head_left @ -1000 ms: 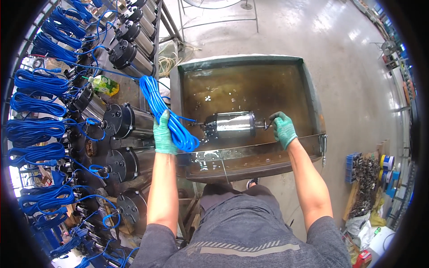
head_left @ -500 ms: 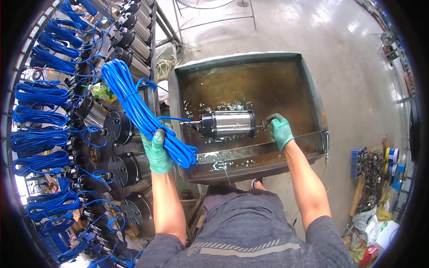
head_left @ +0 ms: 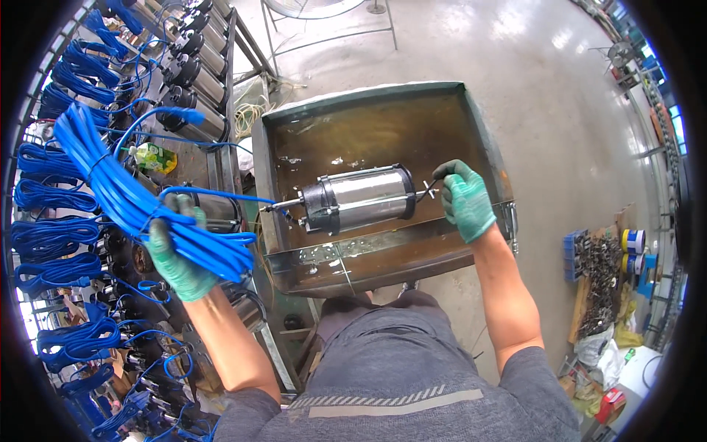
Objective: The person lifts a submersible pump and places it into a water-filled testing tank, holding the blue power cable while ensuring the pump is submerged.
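My left hand (head_left: 180, 261), in a green glove, is closed around a tied bundle of blue cable (head_left: 110, 169). From that bundle a single blue lead runs to the left end of a shiny cylindrical motor (head_left: 372, 199) with black end caps. The motor lies level across the water tank (head_left: 390, 90), tilted slightly up to the right and seemingly lifted above the brownish water. At its right end my gloved right hand (head_left: 468, 205) is closed on a thin metal hook (head_left: 427, 191) by the shaft; the fingers partly hide the grip.
To the left, a rack holds several similar motors (head_left: 195, 74) and coiled blue cables (head_left: 55, 230). A metal bar (head_left: 383, 243) crosses the tank's near side. At the right, a blue crate (head_left: 575, 254) and a pile of small metal parts (head_left: 600, 280) lie on the floor.
The cable bundle and my left hand have swung left, toward the rack. The motor has risen from the water and looks larger. My right hand stays at its right end.
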Motion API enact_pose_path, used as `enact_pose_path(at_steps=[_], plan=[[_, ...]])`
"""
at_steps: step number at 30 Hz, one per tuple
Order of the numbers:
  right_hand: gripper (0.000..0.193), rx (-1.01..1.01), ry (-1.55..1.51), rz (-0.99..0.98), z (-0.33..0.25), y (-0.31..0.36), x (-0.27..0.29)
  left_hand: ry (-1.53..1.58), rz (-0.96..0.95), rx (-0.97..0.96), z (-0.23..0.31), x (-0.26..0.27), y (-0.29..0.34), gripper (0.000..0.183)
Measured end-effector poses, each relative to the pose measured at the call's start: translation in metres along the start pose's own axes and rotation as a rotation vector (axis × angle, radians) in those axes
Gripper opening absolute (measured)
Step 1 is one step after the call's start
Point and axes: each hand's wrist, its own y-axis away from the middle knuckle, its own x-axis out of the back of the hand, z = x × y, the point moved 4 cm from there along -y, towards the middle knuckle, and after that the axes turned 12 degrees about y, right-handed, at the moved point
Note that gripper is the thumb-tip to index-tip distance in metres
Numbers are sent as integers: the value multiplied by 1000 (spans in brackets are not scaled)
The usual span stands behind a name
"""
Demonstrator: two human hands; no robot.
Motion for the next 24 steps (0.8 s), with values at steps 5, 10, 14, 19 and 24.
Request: enact_pose_path(at_steps=[5,10,14,19,24], plan=[[23,42,4,12,-59,46,27,155,102,-55,32,2,11,62],[23,60,-15,-23,-80,80,42,48,36,-115,61,-17,32,67],[21,66,-11,-28,-79,100,58,19,0,-94,68,-42,47,60],[20,9,2,-86,-60,114,63,-48,-56,-9,64,-17,74,54],[21,-56,41,-107,-30,118,60,-143,87,-54,41,-19,109,57]])
